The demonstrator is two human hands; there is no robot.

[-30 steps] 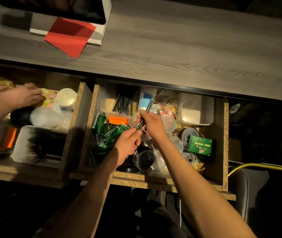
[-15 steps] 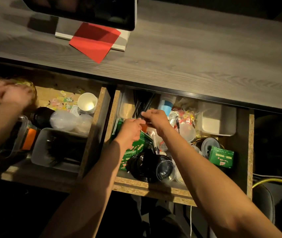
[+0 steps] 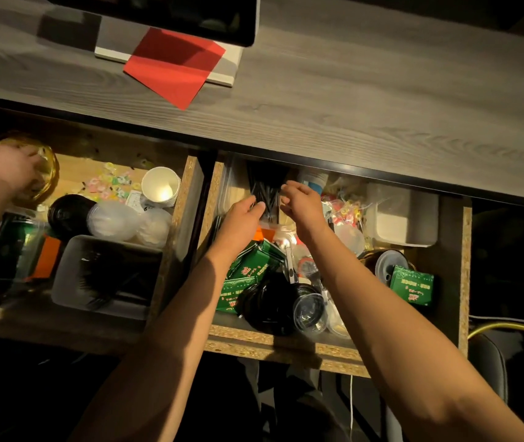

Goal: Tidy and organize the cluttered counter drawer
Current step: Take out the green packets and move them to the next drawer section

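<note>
both hands moved farther into the open drawer since earlier. left hand and right hand now at the black straws in the far-left tray, fingers curled; pinching or not, cannot tell.

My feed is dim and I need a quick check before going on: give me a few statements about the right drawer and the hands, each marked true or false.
1. Both hands, left hand and right hand, are at the black straws in the back of the right drawer. True.
2. The clear tub at the drawer's back right is packed with straws. False: nothing shows in it.
3. A red paper lies on the countertop. True.
4. The green box sits at the drawer's left wall. False: it lies at the right side.
5. The white paper cup is in the right drawer. False: it lies in the left one.
</note>
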